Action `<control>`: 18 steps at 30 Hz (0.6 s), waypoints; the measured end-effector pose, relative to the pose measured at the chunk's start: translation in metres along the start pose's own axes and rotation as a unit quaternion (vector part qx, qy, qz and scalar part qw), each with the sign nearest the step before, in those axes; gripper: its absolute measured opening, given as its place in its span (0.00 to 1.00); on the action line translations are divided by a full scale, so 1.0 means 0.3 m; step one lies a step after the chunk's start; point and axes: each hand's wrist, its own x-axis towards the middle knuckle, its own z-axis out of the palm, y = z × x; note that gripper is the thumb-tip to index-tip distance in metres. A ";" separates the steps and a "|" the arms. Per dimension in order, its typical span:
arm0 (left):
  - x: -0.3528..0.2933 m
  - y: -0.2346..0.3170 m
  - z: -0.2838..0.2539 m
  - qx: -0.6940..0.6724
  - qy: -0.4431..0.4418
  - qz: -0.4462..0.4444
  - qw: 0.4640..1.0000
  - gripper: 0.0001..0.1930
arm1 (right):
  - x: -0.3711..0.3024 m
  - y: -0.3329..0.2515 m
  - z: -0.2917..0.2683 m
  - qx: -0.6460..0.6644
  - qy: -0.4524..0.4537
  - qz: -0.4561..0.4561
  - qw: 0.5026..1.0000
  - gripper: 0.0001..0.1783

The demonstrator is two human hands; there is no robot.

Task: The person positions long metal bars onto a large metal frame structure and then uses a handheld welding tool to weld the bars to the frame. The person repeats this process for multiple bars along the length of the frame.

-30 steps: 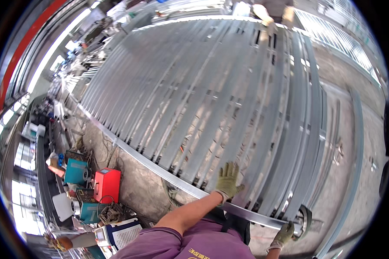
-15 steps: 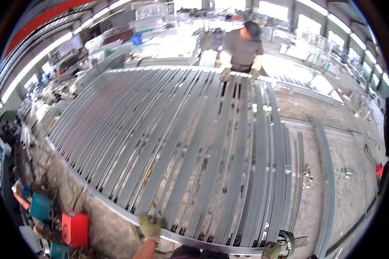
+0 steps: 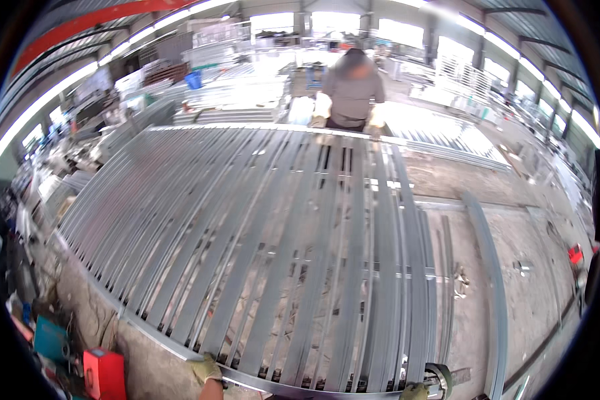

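Two gloved hands grip the near edge of a large grey metal slat panel on a workshop floor.

The left hand (image 3: 207, 369), in a yellow-green glove, has its fingers clenched over the near rail (image 3: 273, 385) of the slat panel (image 3: 280, 240), left of centre. The right hand (image 3: 415, 392), also gloved, sits at the near right corner beside an angle grinder (image 3: 441, 380); it is cut by the frame edge, so its fingers' state cannot be told. The panel stretches from the near edge to the far end, where another person (image 3: 351, 90) in grey holds its far rail with both gloved hands. A red box (image 3: 104, 373) and a teal box (image 3: 50, 339) lie on the floor near left. A loose metal beam (image 3: 490, 280) lies to the panel's right.
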 end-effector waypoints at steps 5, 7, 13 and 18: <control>0.034 0.114 0.001 -0.015 0.027 -0.015 0.999 0.36 | -0.033 0.030 0.114 0.006 -0.005 0.011 1.000 0.23; 0.140 0.067 -0.022 -0.086 0.051 -0.053 0.994 0.41 | -0.058 0.047 0.193 -0.010 -0.024 0.005 1.000 0.24; 0.179 0.100 -0.077 -0.149 0.009 -0.121 0.981 0.35 | -0.039 0.126 0.332 -0.059 -0.035 0.032 0.997 0.26; 0.281 0.054 -0.035 -0.172 -0.019 -0.118 0.978 0.41 | -0.011 0.157 0.386 -0.090 -0.037 0.064 0.993 0.27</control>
